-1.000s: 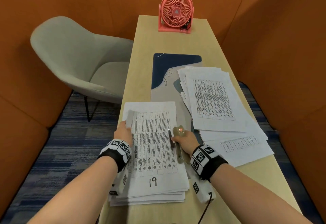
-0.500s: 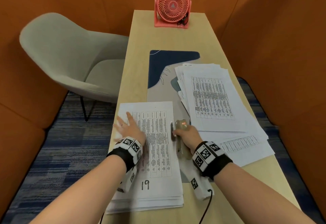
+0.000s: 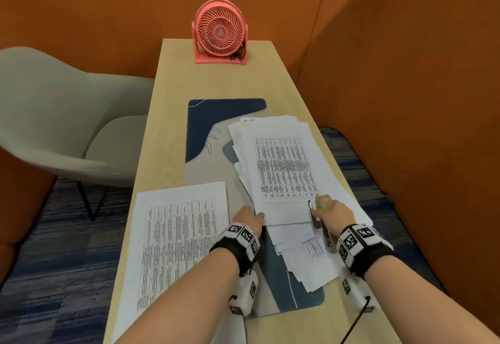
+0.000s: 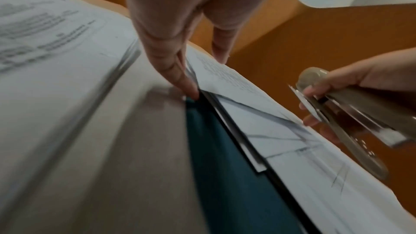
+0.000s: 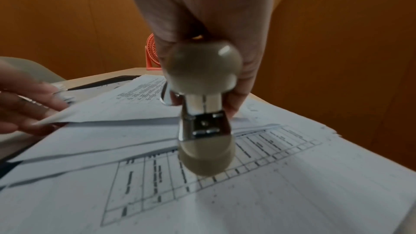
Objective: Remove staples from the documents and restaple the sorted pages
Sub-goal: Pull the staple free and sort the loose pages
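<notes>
Two lots of printed documents lie on the table. A squared stack sits at the near left. A loose, fanned pile lies at the right, partly on the desk mat. My left hand is at the near left corner of that pile's top sheet. Its fingers slip under the lifted corner, with the thumb on top. My right hand grips a beige and metal stapler over the pile's near right part. The stapler hangs just above the paper.
A blue and beige desk mat covers the middle of the narrow wooden table. A pink fan stands at the far end. A grey chair is on the left. Orange walls close in behind and to the right.
My left hand has left the left stack and crossed to the right pile's corner. My right hand has carried the stapler rightward over that pile. The camera has turned right.
</notes>
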